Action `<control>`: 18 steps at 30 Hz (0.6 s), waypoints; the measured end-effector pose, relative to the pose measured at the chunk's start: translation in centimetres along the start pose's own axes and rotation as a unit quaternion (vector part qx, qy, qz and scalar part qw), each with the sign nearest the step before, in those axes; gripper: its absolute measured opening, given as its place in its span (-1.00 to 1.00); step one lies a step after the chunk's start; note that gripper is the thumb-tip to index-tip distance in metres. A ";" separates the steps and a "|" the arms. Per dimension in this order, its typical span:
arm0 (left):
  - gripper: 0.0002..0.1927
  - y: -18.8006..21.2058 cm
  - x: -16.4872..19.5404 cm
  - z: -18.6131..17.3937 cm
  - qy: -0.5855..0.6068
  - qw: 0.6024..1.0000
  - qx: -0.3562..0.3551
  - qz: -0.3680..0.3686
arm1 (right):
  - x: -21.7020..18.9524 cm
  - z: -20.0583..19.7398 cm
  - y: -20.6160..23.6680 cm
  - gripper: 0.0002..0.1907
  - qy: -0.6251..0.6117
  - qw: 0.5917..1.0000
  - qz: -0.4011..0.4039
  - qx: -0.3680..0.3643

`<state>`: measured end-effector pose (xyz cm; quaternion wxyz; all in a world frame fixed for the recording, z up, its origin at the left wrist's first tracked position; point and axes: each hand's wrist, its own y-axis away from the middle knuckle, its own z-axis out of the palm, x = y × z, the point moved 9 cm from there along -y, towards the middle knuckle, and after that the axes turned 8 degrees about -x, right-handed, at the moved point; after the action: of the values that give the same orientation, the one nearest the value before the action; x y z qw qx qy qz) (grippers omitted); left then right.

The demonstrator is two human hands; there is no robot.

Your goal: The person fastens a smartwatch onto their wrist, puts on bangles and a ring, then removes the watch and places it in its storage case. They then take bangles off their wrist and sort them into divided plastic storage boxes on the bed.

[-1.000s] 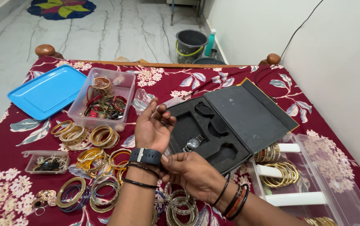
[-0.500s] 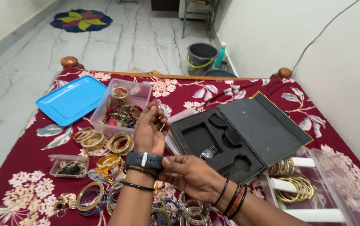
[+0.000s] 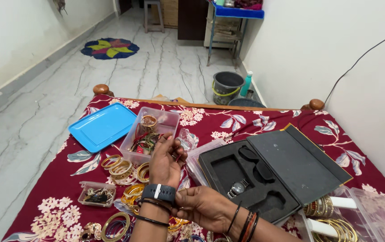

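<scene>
Hands: your left hand is raised over the bed with its fingers loosely curled and holding nothing; your right hand is closed on the strap of the dark smartwatch with the white clasp at the left wrist.
Watch position: the smartwatch sits around your left wrist, just above two thin dark bangles, and to the left of the open black presentation case.
Grip: pinch the strap close to the clasp with your right thumb and forefinger, since a hold further out would likely let the band twist.
Wrist: keep the left forearm level and still, so the strap end stays where your right fingers can work it.
Bangles: mind the thin bangles; they lie touching the strap edge and could catch under it.
Case: a silver metal wristwatch lies in the foam tray of the case, just right of your right hand; keep your elbow off it.
Left of the case: a clear plastic tub of mixed bangles, its blue rectangular lid further left, and loose gold bangles on the red floral bedspread.
Right of the case: more gold bangles on a white rack.
</scene>
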<state>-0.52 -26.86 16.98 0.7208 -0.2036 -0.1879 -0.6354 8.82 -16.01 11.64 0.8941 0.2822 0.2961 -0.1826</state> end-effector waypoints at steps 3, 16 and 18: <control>-0.79 0.3 0.9 0.0 -0.011 1.000 0.012 0.016 | -0.6 0.8 0.1 -0.78 0.033 0.999 -0.015 0.004; -0.79 0.3 1.4 0.3 -0.044 0.998 0.002 0.034 | -0.5 3.0 2.0 -0.63 -0.043 0.998 -0.048 -0.006; -0.79 0.5 0.8 0.6 -0.048 0.999 -0.005 0.023 | -0.3 2.8 1.3 -0.64 -0.039 0.997 -0.065 -0.015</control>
<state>0.10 -27.14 17.88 0.7245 -0.2416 -0.2139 -0.6091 10.41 -16.65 14.20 0.8954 0.2419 0.2812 -0.2465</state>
